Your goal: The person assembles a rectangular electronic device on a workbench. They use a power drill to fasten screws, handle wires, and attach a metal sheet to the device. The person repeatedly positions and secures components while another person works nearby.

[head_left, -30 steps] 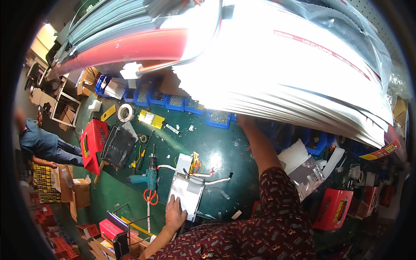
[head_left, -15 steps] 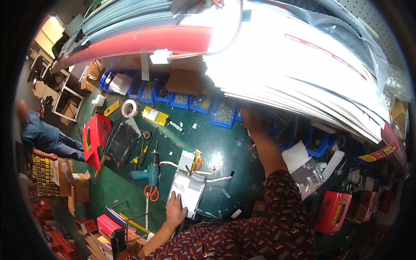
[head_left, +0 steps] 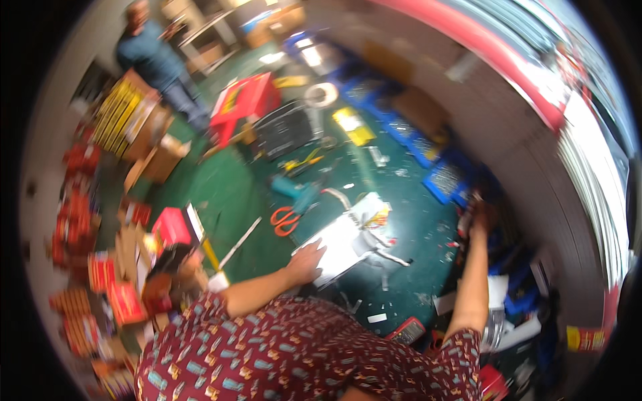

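My left hand [head_left: 307,262] rests with its fingers flat on a bright silver-white metal box [head_left: 338,244] at the front of the green bench. Loose wires [head_left: 388,256] in white sleeves and a small yellow bundle come off its far end. My right arm stretches out to the right, and my right hand [head_left: 481,215] is among the parts bins beside a blue bin [head_left: 445,182]. Its fingers are dark and smeared, so what they touch does not show. Orange-handled scissors [head_left: 286,220] and a teal power drill [head_left: 297,192] lie left of the box.
Blue bins [head_left: 364,92] of small parts line the bench's back. A tape roll [head_left: 321,95], a yellow piece [head_left: 354,125], a black case [head_left: 286,130] and a red box [head_left: 246,100] lie farther off. Another person [head_left: 160,63] stands beyond boxes [head_left: 127,113]. A red multimeter [head_left: 408,331] lies near me.
The view has swung round to the left, and now it is blurred. My left hand stays on the metal box. My right hand remains out among the bins.
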A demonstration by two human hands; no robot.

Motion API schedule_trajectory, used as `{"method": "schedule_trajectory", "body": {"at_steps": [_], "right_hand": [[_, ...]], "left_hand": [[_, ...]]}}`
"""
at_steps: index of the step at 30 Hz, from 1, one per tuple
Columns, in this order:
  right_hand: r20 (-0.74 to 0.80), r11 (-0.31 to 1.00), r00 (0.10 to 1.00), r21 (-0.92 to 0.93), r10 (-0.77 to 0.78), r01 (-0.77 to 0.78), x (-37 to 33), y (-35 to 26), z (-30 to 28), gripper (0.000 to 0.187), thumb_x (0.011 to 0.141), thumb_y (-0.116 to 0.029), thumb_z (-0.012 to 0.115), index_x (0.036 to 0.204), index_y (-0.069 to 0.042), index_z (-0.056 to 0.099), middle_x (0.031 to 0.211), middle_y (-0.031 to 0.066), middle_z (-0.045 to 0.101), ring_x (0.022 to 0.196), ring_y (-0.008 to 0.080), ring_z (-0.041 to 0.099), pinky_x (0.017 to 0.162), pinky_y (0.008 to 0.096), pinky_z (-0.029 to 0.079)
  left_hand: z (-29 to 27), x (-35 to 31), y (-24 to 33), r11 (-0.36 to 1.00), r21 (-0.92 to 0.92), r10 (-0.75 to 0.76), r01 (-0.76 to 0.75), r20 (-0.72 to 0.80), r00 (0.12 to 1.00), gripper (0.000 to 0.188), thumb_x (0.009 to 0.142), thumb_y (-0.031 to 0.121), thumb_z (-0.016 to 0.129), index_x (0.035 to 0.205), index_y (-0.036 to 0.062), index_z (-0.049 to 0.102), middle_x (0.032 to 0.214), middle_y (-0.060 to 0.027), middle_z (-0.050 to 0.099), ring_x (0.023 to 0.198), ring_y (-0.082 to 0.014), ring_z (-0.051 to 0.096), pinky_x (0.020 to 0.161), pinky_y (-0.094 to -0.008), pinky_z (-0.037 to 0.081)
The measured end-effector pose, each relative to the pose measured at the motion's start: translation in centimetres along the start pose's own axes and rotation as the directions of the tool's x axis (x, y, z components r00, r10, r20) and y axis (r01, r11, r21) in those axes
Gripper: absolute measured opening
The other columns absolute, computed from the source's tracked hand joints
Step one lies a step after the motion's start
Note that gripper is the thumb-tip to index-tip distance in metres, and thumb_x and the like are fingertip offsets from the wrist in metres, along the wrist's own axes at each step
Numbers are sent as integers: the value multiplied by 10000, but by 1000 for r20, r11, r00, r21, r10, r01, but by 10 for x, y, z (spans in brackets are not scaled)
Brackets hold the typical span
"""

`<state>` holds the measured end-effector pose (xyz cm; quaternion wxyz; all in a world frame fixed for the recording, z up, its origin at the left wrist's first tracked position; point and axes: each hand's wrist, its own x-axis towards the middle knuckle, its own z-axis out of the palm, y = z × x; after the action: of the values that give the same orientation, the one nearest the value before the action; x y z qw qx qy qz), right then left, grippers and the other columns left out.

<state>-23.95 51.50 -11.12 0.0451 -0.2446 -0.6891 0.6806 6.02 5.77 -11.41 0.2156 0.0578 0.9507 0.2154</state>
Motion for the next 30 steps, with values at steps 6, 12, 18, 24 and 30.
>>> {"method": "schedule_trajectory", "body": {"at_steps": [6, 12, 18, 24, 30], "right_hand": [[281, 992, 959, 108, 27, -59, -145, 13, 58, 345, 919, -3, 681, 1248, 66, 605, 841, 127, 686, 610, 145, 608, 546, 277, 527], [543, 978, 820, -10, 182, -210, -312, 69, 98, 203, 969, -59, 667, 1133, 44, 607, 991, 148, 719, 789, 188, 710, 640, 311, 624], [533, 985, 830, -128, 164, -112, -377, 75, 136, 112, 951, -7, 668, 1037, 65, 676, 896, 118, 738, 757, 150, 694, 703, 290, 582], [424, 951, 858, -24, 289, -308, -398, 94, 164, 177, 917, -4, 693, 1069, 85, 684, 928, 152, 758, 789, 193, 742, 709, 292, 609], [300, 912, 890, 118, 344, -393, -390, 108, 186, 178, 924, -13, 706, 1067, 87, 667, 916, 166, 753, 752, 209, 744, 695, 307, 628]], "left_hand": [[5, -4, -4, 996, -93, 12, -14, -27, 1000, 568, 844, 170, 688, 1379, 20, 574, 1558, -269, 404, 1344, -425, 486, 1107, -514, 420], [-40, 30, 32, 390, -840, -60, 376, 384, 921, 441, 1022, 398, 623, 1201, -3, 659, 1030, -105, 733, 892, -159, 707, 724, -305, 582], [-33, 22, -9, 198, -908, -5, 369, 375, 927, 189, 911, 123, 704, 1042, -12, 688, 913, -75, 712, 762, -149, 688, 612, -273, 577], [-21, 21, -52, 350, -913, 174, 209, 282, 944, 138, 957, 52, 688, 1083, 1, 665, 933, -37, 698, 810, -99, 659, 707, -245, 554], [-38, 45, -64, 649, -740, 341, -174, 78, 937, 211, 933, 29, 688, 1134, -33, 669, 918, -54, 707, 834, -103, 658, 765, -278, 554]]}}
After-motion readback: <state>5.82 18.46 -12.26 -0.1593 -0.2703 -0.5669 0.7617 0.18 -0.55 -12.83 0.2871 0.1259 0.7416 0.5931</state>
